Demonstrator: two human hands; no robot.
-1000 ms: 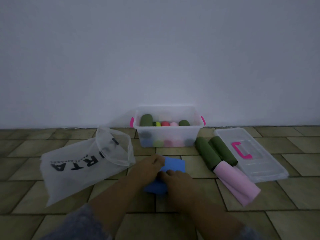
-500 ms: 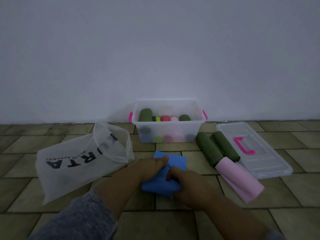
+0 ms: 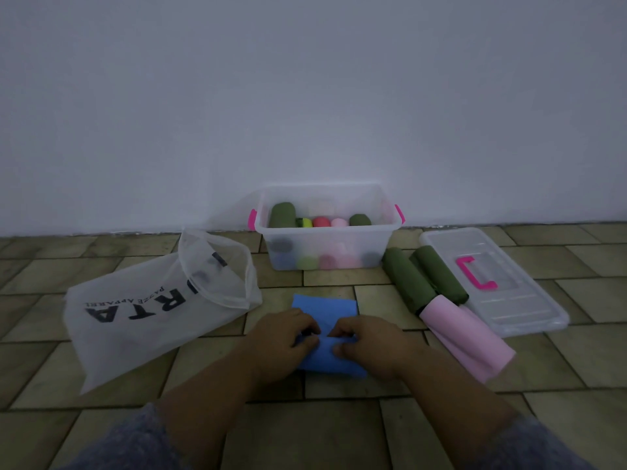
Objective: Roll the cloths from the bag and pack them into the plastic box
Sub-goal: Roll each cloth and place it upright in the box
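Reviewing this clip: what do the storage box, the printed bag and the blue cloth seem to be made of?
The plastic box looks like clear, rigid, glossy plastic: rolls show through its wall. The bag is a thin translucent whitish sheet, plastic film or fine mesh, hard to tell; it slumps and creases. The blue cloth looks like soft matte fabric: it folds without sheen.

Grey fuzzy knit sleeves (image 3: 122,442), pushed up, bare forearms
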